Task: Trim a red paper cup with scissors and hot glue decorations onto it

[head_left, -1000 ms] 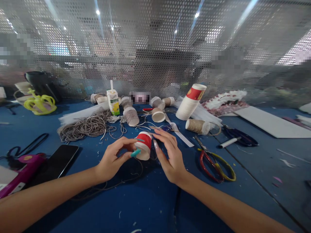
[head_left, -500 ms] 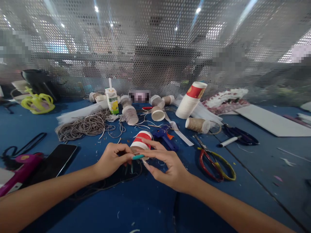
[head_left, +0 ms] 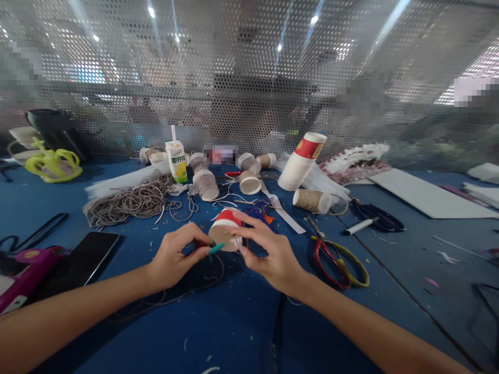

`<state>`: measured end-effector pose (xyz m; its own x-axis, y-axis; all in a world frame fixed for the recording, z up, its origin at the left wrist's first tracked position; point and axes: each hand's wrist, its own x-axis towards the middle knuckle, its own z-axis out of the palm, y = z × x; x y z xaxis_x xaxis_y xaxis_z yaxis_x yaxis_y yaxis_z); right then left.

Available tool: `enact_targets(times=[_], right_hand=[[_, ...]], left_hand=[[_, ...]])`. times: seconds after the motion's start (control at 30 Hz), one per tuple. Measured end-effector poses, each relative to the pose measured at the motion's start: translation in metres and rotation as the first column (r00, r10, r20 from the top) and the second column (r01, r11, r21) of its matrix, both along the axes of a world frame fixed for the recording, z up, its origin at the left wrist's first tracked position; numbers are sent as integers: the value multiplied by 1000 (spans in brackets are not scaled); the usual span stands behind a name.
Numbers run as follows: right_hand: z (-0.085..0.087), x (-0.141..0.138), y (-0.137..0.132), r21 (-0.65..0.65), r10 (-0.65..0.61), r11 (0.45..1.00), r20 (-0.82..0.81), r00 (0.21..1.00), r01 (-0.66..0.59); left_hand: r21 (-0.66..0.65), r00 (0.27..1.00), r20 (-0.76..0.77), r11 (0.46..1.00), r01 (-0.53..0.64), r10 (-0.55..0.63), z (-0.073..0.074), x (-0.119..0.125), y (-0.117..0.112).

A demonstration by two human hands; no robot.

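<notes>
Tilted in front of me is a small red and white paper cup, its tan end turned towards me. My right hand grips the cup from the right, fingers over the top and thumb below. At the cup's left edge, my left hand is closed in a pinch, with a long teal nail tip lying across the cup's end. Whatever is between those fingertips is too small to make out. A thin grey cord loops over the table below the cup. Behind the right hand lies a blue glue gun, partly hidden.
Scissors, a marker and a twine spool lie to the right. Stacked paper cups lean behind. A grey cord bundle, juice carton, phone and magenta tool occupy the left.
The cup has turned so that more of its tan end shows. My left fingertips have moved slightly left and apart from the right fingers. The view has shifted slightly.
</notes>
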<state>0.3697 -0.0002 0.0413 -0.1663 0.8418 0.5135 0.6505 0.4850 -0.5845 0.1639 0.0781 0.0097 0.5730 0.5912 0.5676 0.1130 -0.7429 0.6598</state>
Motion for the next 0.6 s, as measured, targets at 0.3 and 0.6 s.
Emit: enact_targets(times=[0.3,0.6], right_hand=[[-10,29,25,12,-218,969,-434,874,247],[-17,13,23,-204,79,977,91,993,-59]], left_hand=[[213,976,-217,976,50,-3,-3,3,2],[172,930,-243,956,-237,275,-8,6,11]])
